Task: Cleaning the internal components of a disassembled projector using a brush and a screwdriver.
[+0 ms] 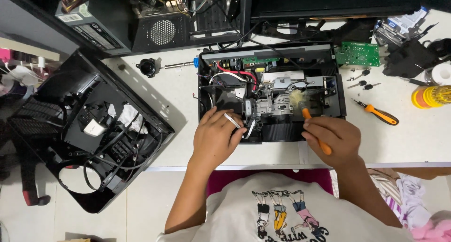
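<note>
An opened black projector (pixel 270 54) lies on the white table, its boards, wires and lens barrel (pixel 282 131) exposed. My left hand (pixel 213 138) rests on the projector's front left corner, fingers on a white flat cable there. My right hand (pixel 336 138) grips an orange-handled brush (pixel 307 115). The pale bristles touch the metal optical block in the middle of the chassis.
The projector's removed black top cover (pixel 89 129) hangs off the table's left edge. An orange-handled screwdriver (pixel 378 113), loose screws, a green circuit board (pixel 358 54) and a yellow bit case (pixel 432 96) lie at right. A computer case (pixel 159 21) stands at the back.
</note>
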